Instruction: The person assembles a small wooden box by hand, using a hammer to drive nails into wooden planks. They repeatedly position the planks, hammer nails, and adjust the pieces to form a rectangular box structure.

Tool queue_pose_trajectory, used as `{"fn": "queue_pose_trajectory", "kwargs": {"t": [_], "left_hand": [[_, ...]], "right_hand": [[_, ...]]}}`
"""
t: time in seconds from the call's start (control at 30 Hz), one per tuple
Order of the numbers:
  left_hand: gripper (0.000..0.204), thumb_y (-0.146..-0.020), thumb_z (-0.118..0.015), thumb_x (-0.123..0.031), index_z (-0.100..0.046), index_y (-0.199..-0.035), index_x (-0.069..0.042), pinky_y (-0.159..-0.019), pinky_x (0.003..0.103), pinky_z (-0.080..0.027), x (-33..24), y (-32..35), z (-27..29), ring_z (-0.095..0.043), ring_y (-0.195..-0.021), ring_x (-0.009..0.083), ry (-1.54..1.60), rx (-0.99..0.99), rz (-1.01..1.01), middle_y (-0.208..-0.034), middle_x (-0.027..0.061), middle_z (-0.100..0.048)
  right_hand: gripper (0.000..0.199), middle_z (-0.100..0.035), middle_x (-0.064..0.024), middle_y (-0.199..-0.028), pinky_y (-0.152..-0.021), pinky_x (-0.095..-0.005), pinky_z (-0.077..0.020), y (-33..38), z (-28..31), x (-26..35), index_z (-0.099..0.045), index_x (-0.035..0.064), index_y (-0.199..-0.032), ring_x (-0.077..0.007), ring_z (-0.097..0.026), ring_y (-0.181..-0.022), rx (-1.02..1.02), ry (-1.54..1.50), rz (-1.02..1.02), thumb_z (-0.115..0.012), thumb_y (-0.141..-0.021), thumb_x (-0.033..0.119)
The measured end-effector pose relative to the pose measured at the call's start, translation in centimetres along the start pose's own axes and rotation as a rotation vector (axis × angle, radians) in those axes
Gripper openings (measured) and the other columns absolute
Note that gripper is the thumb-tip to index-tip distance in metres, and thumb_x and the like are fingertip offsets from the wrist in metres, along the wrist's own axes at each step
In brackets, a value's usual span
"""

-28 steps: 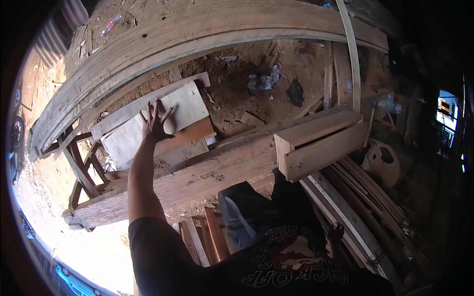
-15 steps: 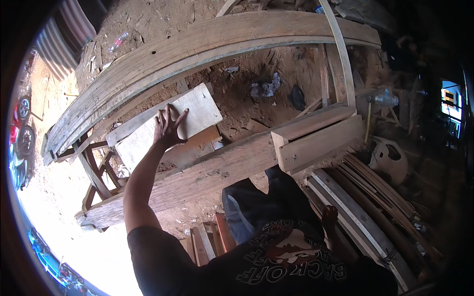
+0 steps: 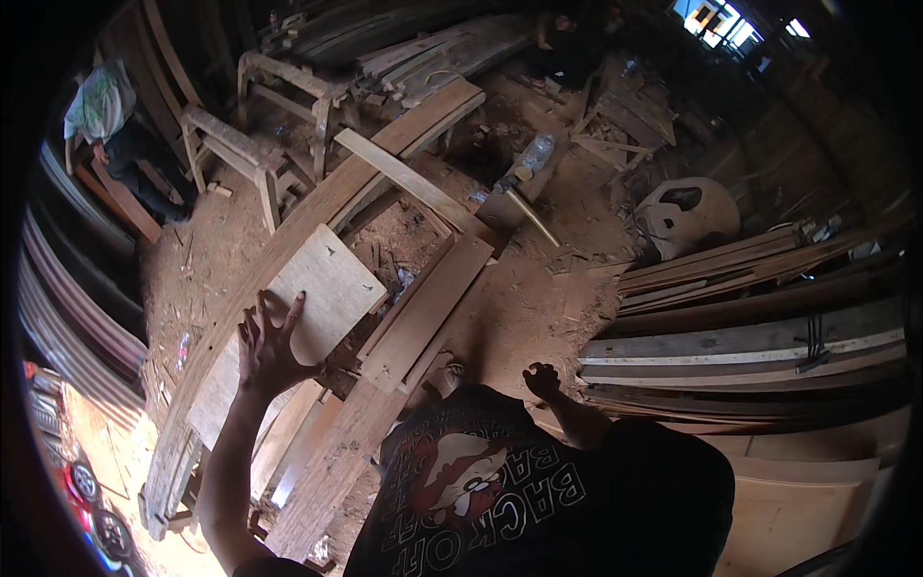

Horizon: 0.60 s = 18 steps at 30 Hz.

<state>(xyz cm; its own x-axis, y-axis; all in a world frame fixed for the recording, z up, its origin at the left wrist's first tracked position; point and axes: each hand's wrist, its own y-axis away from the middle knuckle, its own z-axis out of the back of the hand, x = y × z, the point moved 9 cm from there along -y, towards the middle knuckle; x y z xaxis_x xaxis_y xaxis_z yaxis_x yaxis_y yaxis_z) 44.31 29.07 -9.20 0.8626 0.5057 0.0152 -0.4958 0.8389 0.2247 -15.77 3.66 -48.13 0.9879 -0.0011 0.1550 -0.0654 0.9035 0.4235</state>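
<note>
My left hand [image 3: 272, 354] lies on a pale flat board [image 3: 327, 288], its fingers spread and the thumb pointing toward the near edge. The board slants across a long thick beam [image 3: 288, 226], overlapping it. Small dark marks or nails show near the board's far end. Closer to me runs a second thick plank [image 3: 336, 447], with a box-like wooden piece [image 3: 433, 298] on it. My right hand [image 3: 543, 381] hangs apart from the wood on my right, its fingers loosely bent and nothing visible in them.
A narrow strip [image 3: 409, 178] crosses the far beam. Wooden trestles [image 3: 240, 154] stand behind, near a person [image 3: 106, 120] at far left. A clear bottle [image 3: 536, 154] lies beyond the planks. Stacked timber [image 3: 750, 337] and a pale shell-like piece [image 3: 690, 213] are at right.
The view has turned toward the right. The pale board now overlaps the far beam, with my left hand still spread on it. My right hand has come further from my body.
</note>
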Motion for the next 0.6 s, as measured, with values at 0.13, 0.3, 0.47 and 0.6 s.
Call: {"fn": "queue_pose_trajectory", "kwargs": {"t": [0.13, 0.3, 0.47, 0.6], "left_hand": [[0.141, -0.064, -0.095, -0.066, -0.013, -0.175, -0.04, -0.127, 0.066, -0.028, -5.8, -1.3, 3.9, -0.029, -0.155, 0.0596, -0.109, -0.062, -0.072, -0.174, 0.0366, -0.013], [0.141, -0.065, -0.094, -0.066, -0.012, -0.175, -0.037, -0.126, 0.067, -0.029, -9.5, -1.7, 5.0, -0.034, -0.152, 0.0594, -0.089, -0.066, -0.101, -0.172, 0.0387, -0.017], [0.143, -0.066, -0.093, -0.067, -0.008, -0.176, -0.036, -0.125, 0.069, -0.029, -11.2, -2.2, 4.7, -0.034, -0.151, 0.0623, -0.064, -0.032, -0.103, -0.171, 0.0413, -0.015], [0.141, -0.068, -0.092, -0.068, -0.007, -0.176, -0.036, -0.124, 0.068, -0.03, -11.7, -1.9, 3.6, -0.036, -0.15, 0.0621, -0.076, -0.017, -0.105, -0.171, 0.0417, -0.015]], "right_hand": [[0.053, -0.056, -0.0234, -0.146, -0.107, -0.0642, -0.0492, -1.7, 0.6, 2.4, -0.068, 0.0201, -0.137, -0.0455, -0.057, -0.135, 0.041, -0.161, -0.004, -0.067, -0.095, 0.053], [0.054, -0.056, -0.0225, -0.146, -0.109, -0.0638, -0.0476, -2.6, 0.6, 1.8, -0.067, 0.021, -0.138, -0.0447, -0.055, -0.137, 0.072, -0.187, 0.002, -0.066, -0.096, 0.053], [0.056, -0.055, -0.0217, -0.146, -0.11, -0.063, -0.0459, -2.2, -0.3, -2.1, -0.064, 0.0219, -0.142, -0.0443, -0.054, -0.138, 0.172, -0.163, -0.117, -0.065, -0.095, 0.052], [0.057, -0.052, -0.0223, -0.148, -0.112, -0.0639, -0.0442, -1.4, -0.5, -5.1, -0.063, 0.0216, -0.143, -0.045, -0.052, -0.14, 0.214, -0.149, -0.175, -0.064, -0.094, 0.05]]}}
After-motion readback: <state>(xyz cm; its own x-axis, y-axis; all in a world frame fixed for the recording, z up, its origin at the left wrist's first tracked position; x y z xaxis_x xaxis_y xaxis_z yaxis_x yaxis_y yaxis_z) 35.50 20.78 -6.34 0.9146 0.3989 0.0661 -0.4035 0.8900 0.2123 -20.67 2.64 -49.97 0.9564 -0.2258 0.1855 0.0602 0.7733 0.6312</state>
